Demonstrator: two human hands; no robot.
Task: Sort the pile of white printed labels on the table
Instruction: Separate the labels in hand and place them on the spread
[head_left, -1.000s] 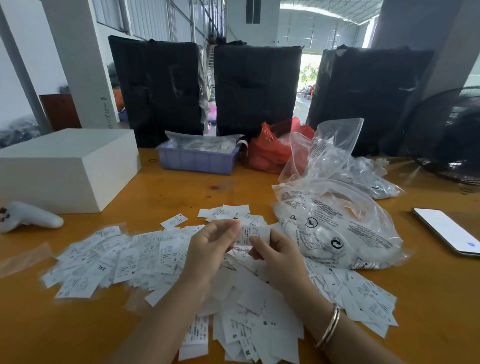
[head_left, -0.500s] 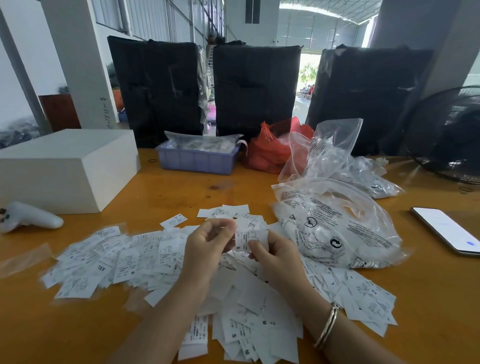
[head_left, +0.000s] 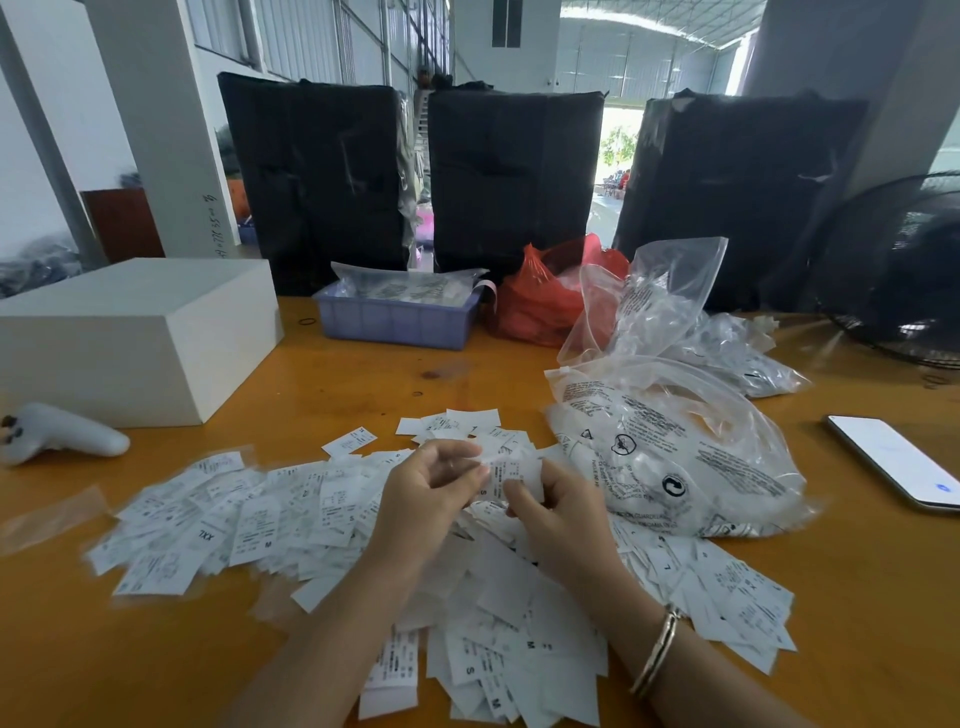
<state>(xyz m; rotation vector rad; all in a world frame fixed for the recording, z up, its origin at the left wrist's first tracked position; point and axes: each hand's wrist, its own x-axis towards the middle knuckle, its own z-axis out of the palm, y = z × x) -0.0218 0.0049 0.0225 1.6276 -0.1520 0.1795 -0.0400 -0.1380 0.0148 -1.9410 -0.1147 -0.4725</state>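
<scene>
A wide pile of white printed labels (head_left: 291, 514) lies spread over the wooden table (head_left: 363, 379), some showing size letters such as S, M and XXL. Just above the middle of the pile, my left hand (head_left: 431, 493) and my right hand (head_left: 561, 509) are held close together. Both pinch a small bunch of labels (head_left: 511, 467) between thumb and fingers. My right wrist wears a metal bangle (head_left: 657, 649). More labels lie under and in front of both forearms.
A white box (head_left: 130, 332) and a white controller (head_left: 57, 434) sit at the left. A lilac tray (head_left: 395, 317), a red bag (head_left: 545, 296) and clear plastic bags (head_left: 675, 441) stand behind and right of the pile. A phone (head_left: 898, 460) lies far right, a fan (head_left: 904, 270) behind it.
Both hands have stayed above the pile's middle. The fingers have shifted slightly on the small bunch of labels, and the left thumb and fingers have closed nearer to it.
</scene>
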